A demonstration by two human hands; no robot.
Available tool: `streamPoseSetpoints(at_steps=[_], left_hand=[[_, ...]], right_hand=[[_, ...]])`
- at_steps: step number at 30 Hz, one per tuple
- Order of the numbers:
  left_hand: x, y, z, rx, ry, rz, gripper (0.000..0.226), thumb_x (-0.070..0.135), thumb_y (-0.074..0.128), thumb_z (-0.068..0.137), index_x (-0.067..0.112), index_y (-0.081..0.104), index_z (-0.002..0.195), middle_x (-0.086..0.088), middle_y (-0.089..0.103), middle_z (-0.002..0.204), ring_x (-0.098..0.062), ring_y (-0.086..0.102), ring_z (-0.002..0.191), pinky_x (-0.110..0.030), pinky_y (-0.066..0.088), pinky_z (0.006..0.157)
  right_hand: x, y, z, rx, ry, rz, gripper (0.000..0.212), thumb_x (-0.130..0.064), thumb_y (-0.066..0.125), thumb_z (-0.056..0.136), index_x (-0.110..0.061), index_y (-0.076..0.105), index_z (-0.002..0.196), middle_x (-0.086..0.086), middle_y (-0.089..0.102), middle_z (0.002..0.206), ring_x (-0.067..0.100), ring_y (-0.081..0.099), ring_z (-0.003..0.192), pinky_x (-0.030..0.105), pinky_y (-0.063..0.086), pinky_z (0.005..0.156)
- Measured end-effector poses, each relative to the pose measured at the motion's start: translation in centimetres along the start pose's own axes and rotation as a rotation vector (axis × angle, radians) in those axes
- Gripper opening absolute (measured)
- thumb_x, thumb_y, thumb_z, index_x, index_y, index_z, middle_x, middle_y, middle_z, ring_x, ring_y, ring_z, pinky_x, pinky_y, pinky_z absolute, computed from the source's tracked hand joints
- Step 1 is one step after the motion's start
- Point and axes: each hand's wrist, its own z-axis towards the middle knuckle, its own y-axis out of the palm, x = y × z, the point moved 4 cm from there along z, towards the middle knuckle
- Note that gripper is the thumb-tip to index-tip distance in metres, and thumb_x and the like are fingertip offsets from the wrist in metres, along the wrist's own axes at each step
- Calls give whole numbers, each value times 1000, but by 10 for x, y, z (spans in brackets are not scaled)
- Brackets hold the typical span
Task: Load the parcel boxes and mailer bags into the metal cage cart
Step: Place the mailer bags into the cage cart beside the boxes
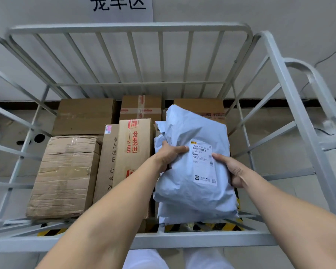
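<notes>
Several cardboard boxes [74, 175] filled the metal cage cart [128, 28] from nine to twelve o'clock, leaving three o'clock free. There both hands, left hand [168, 155] and right hand [234, 170], had their grip closed on a pale-blue mailer bag [192, 164], probably lowering it flat.

Boxes [81, 152] fill the cart's [128, 29] left and rear — mailer bag [192, 171] right.

Cage cart [291, 105] with cardboard boxes [66, 177]
</notes>
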Motion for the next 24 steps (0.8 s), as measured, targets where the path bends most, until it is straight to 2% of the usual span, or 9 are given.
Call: streamPoseSetpoints(at_steps=[1,3,5,8,12,15,18,21,24], left_hand=[[14,-2,1,5,43,-17,70,14,78,77,8,32,129,-14,64,114,-24,69,83,-30,59,61],[41,-12,-3,12,114,-48,72,10,79,74,3,36,131,-17,63,118,-27,70,89,-33,61,68],[66,-32,-9,39,182,-71,74,6,79,72,1,39,133,-21,62,121,-28,70,93,-36,60,75],[96,-83,-29,128,269,-56,68,7,79,72,3,44,129,-17,64,119,-28,69,93,-36,60,73],[106,-176,-56,224,301,-46,35,0,70,81,8,56,112,-9,69,98,-20,69,76,-31,57,68],[96,-255,-71,290,270,-47,23,-1,67,83,10,61,102,-8,70,92,-14,70,62,-28,59,60],[64,-348,-77,400,166,-54,38,4,73,79,7,59,114,-13,70,104,-23,69,75,-32,57,65],[27,-413,-75,454,47,-31,48,7,76,75,5,59,119,-16,70,108,-29,69,85,-38,56,74],[-2,-450,-64,463,-33,2,42,5,73,79,8,58,118,-16,70,106,-31,68,88,-40,55,79]], right_hand=[[-15,3,-1,-2,-47,22,61,-37,82,65,-8,67,116,19,70,110,34,67,102,47,51,93],[-45,18,-5,9,-133,17,51,-36,75,75,-8,67,117,18,70,110,32,67,99,45,51,94],[-72,41,-7,15,-193,-18,51,-38,75,76,-8,68,117,16,71,109,31,68,101,47,49,97],[-96,96,-8,-19,-269,-40,41,-35,73,80,-9,70,111,14,72,107,28,68,99,42,51,95],[-102,200,-10,-109,-323,-81,39,-31,73,81,-8,69,111,11,73,101,27,69,95,39,52,94],[-85,280,5,-132,-318,-135,46,-34,77,72,-8,71,110,10,74,101,27,69,98,43,50,97],[-51,361,22,-163,-218,-185,62,-40,81,53,-12,71,108,5,74,103,24,69,97,43,49,98],[-13,416,35,-156,-130,-203,47,-32,79,68,-13,66,109,4,71,106,22,65,99,38,48,97],[25,441,59,-117,-35,-209,54,-31,80,60,-13,65,109,5,70,110,25,66,100,42,49,97]])
